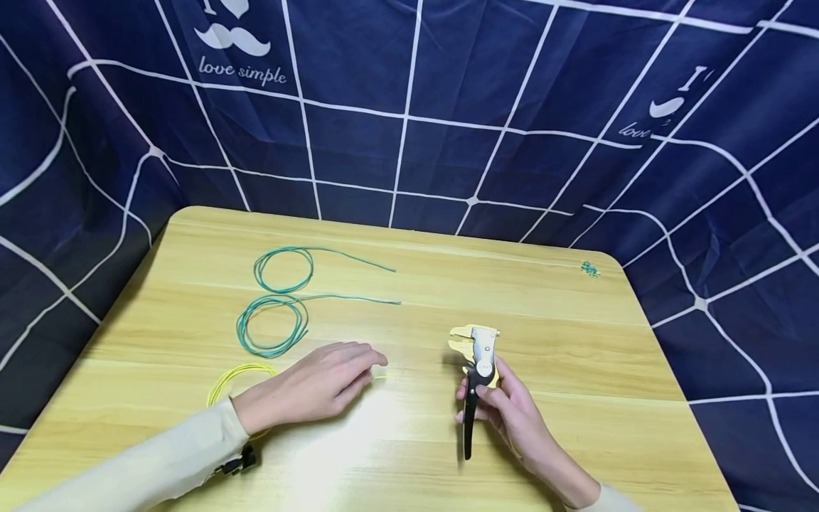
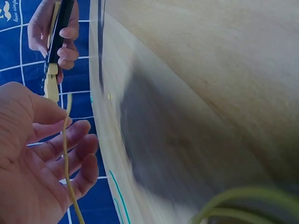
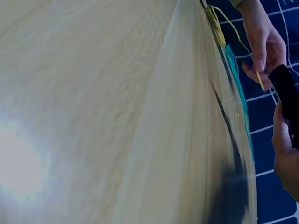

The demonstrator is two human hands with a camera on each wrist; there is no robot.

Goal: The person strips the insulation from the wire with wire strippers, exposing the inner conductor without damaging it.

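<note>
My left hand pinches the yellow wire between thumb and fingertip, other fingers loosely bent, the free end pointing to three o'clock; my right hand, at about three o'clock from it, curls round the wire stripper, whose jaws stand apart, facing nine o'clock; the yellow coil lies at nine o'clock from my left hand, the green coils between ten and eleven; the step appears to be presenting the wire's end to the wire stripper; the next move would call for lining that end up with the jaws; from above, my left hand covers its own pinch; the right wrist view cuts off the wire stripper; whether the wire's tip is bare, I cannot tell.
</note>
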